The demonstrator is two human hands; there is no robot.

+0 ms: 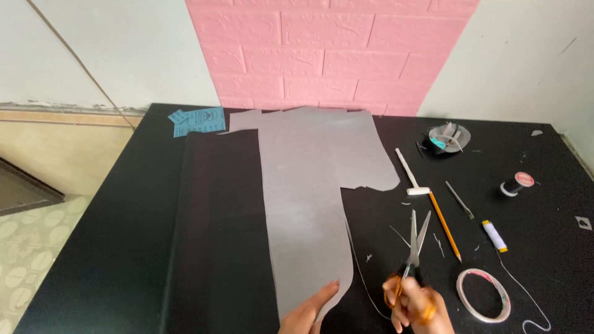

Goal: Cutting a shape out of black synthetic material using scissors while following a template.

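A large grey paper pattern piece (pixel 312 185) lies on black fabric (pixel 219 235) spread over the black table (pixel 544 161). My left hand (pixel 308 311) presses flat on the pattern's near corner at the bottom edge of the view. My right hand (pixel 413 304) grips the orange handles of a pair of scissors (pixel 416 242), whose blades are open and point away from me, just right of the pattern's edge. A thin grey sliver of paper (pixel 360 266) curls between the pattern and the scissors.
To the right lie a pencil (pixel 445 226), a white T-shaped tool (pixel 411 176), a seam ripper (pixel 460 200), a white thread spool (pixel 495 235), a black spool (pixel 516 184), a tape roll (pixel 484 295) and a round dish (pixel 449 137). Blue cards (pixel 198 121) sit at the back left.
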